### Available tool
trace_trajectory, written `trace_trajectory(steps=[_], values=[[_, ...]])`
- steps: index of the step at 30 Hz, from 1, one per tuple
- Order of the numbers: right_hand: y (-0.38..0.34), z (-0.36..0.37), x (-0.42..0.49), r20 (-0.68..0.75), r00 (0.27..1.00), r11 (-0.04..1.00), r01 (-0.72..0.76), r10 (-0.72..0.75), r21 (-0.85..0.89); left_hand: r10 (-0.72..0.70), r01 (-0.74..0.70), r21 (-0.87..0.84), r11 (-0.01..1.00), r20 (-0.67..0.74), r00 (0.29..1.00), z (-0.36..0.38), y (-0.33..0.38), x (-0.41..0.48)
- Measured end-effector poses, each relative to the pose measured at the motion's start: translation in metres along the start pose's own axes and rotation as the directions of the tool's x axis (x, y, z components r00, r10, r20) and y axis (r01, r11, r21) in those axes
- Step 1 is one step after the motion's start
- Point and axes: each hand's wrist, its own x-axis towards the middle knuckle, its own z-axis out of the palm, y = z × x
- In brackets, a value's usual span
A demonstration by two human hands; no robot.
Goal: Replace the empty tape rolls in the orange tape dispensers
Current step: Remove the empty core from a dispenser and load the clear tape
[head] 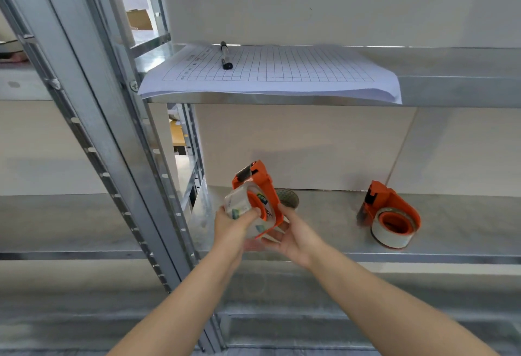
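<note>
Held dispenser: one orange dispenser [260, 186] is lifted just above the front of the lower shelf [324, 242], with a clear tape roll [244, 209] at its hub.
Left hand: the left hand [232, 224] is closed around the roll, thumb on its face; it seems to press the roll onto the hub.
Right hand: the right hand [293, 235] is cupped under the dispenser body, fingers closed on its lower edge.
Second dispenser: it [390, 216] lies on the same shelf, well apart to the right, with a roll around its hub; I cannot tell if this roll is new.
Progress: probably the held one is nearly loaded; the tape end looks not yet threaded.
Loose item: a round grey thing [287, 199] sits behind the hands, perhaps an old core.
Room: free shelf between the dispensers; the upright post [158, 186] is near on the left, the upper shelf [451, 93] is overhead.
</note>
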Motion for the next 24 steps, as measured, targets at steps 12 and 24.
trace_trajectory(steps=[12,24], values=[[-0.038,-0.026,-0.028,-0.283,0.910,0.942,0.243,-0.304,-0.231,-0.075,0.015,0.226,0.974,0.261,0.963,0.057,-0.039,0.014],[-0.071,-0.103,-0.035,-0.370,0.732,0.621,0.092,-0.572,-0.778,-0.417,0.276,0.384,0.881,0.353,0.838,0.126,-0.076,0.017]])
